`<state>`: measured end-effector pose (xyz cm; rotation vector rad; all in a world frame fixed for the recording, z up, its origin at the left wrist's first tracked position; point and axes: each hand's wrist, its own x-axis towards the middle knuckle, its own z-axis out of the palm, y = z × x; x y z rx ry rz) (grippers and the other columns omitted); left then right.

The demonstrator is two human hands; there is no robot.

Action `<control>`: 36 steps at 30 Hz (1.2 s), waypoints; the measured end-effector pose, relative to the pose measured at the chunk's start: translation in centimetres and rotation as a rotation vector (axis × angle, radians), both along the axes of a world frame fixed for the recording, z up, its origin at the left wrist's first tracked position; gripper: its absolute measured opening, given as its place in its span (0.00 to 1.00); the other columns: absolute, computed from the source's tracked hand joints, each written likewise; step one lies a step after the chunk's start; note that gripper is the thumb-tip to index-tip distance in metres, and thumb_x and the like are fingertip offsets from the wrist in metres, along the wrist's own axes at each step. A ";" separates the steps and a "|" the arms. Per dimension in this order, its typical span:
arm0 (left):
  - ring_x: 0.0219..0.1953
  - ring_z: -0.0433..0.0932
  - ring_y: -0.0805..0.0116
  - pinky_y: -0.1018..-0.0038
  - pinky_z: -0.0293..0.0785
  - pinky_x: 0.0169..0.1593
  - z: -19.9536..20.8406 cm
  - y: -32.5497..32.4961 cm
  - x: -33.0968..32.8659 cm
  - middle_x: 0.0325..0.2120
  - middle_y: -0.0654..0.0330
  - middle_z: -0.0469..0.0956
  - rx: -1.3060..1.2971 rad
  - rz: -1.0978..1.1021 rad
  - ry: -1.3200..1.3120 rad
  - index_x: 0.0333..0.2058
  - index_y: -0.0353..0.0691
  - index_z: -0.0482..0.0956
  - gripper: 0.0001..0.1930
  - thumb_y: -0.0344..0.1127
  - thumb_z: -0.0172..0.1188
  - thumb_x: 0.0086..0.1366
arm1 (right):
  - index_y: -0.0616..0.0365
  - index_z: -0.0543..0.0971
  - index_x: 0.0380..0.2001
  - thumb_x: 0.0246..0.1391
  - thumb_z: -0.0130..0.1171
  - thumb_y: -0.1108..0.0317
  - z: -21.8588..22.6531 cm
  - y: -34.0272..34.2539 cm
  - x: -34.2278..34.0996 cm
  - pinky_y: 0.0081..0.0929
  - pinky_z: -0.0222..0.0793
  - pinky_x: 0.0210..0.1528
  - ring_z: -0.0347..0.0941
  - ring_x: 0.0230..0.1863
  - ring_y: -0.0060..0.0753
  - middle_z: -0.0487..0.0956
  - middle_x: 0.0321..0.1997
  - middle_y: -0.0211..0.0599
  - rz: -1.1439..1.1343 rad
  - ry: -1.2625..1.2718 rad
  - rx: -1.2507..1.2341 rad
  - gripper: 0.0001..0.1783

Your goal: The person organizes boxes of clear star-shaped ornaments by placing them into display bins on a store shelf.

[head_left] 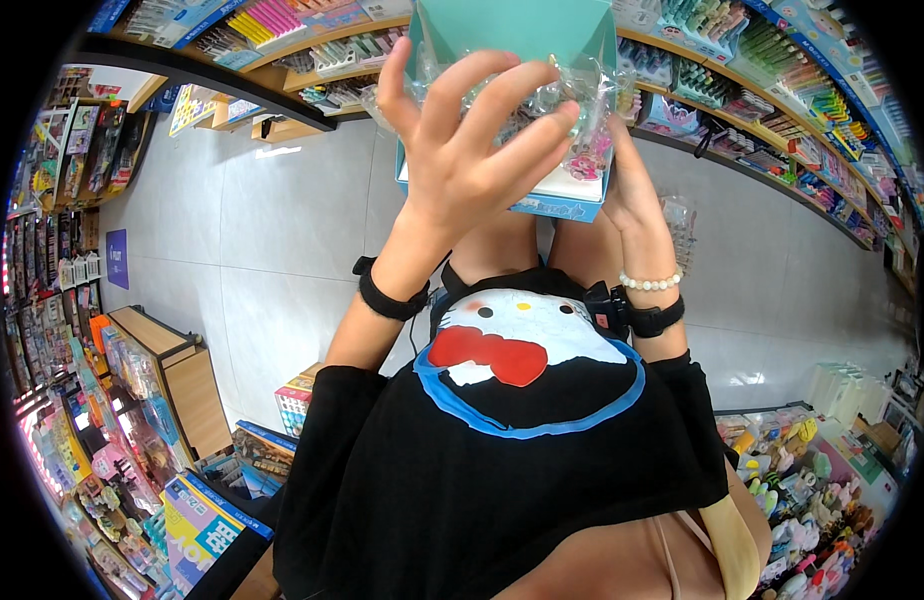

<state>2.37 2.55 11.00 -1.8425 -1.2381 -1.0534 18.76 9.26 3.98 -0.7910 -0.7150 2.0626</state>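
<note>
A blue cardboard box [567, 208] with a teal inner lid [512, 28] stands open at the top middle, over my legs. Clear plastic bags [594, 135] of small shiny items, some of them pink, fill it. My left hand [477, 130] hovers over the box with its fingers spread, hiding much of the contents; I see nothing in its grasp. On the box's right side, my right hand [634, 190] holds the wall, its fingertips partly hidden.
Shelves packed with pens [772, 90] curve along the far side. Grey tiled floor [272, 250] spreads left and right. A clear pack of small items [680, 235] lies beyond my right wrist. A wooden display unit [192, 395] stands left; plush toys [812, 500] are at lower right.
</note>
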 end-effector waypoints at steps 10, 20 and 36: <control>0.49 0.69 0.69 0.56 0.48 0.64 -0.7 -0.1 0.4 0.41 0.72 0.75 -0.059 0.023 -0.063 0.35 0.58 0.79 0.16 0.41 0.71 0.45 | 0.62 0.69 0.53 0.53 0.59 0.60 -0.2 0.1 -0.1 0.22 0.68 0.48 0.70 0.48 0.24 0.73 0.49 0.37 -0.033 -0.065 0.021 0.27; 0.49 0.67 0.66 0.58 0.53 0.60 0.0 -0.6 0.1 0.41 0.68 0.73 -0.160 -0.012 -0.025 0.45 0.55 0.78 0.24 0.47 0.70 0.47 | 0.60 0.67 0.57 0.54 0.58 0.58 -1.4 0.5 0.3 0.24 0.65 0.53 0.68 0.52 0.25 0.72 0.53 0.34 0.031 -0.039 0.026 0.30; 0.38 0.73 0.63 0.68 0.65 0.46 -0.3 -5.0 -4.3 0.35 0.60 0.77 -0.545 -0.028 -0.596 0.42 0.41 0.79 0.20 0.36 0.70 0.47 | 0.59 0.71 0.50 0.59 0.52 0.54 -10.5 3.8 6.2 0.34 0.73 0.49 0.75 0.46 0.35 0.77 0.47 0.41 0.051 -0.120 -0.066 0.23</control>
